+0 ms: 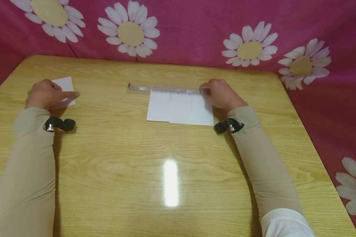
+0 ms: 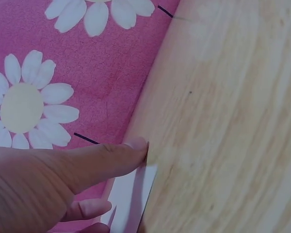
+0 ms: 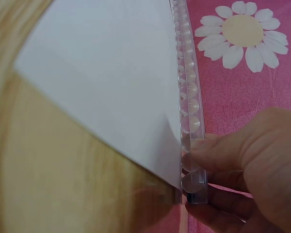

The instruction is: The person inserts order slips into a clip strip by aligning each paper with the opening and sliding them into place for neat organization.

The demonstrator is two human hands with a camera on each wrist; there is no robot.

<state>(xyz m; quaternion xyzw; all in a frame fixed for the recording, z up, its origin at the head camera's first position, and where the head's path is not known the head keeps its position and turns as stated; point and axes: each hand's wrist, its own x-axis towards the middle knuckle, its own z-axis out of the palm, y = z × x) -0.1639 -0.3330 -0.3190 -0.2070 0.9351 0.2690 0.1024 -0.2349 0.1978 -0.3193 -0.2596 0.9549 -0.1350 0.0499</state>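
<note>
On the left of the table, my left hand (image 1: pixel 45 93) holds a small white piece of paper (image 1: pixel 66 84). In the left wrist view its thumb (image 2: pixel 111 162) lies straight at the top of the paper (image 2: pixel 131 199), with other fingertips on the far side. Farther right, my right hand (image 1: pixel 221 93) grips the right end of a long clear plastic strip (image 1: pixel 139 88) with round, bubble-like shapes along it (image 3: pixel 188 107). White paper pieces (image 1: pixel 181 107), side by side with thin seam lines, lie along the strip's near edge. Whether their top edges run under the strip is unclear.
The wood-grain table (image 1: pixel 121 158) fills most of the head view and shows a bright light reflection (image 1: pixel 170 182). Behind and to the right hangs a pink cloth (image 1: pixel 190 29) printed with white daisies. Each wrist wears a black strap with a small camera (image 1: pixel 68 124).
</note>
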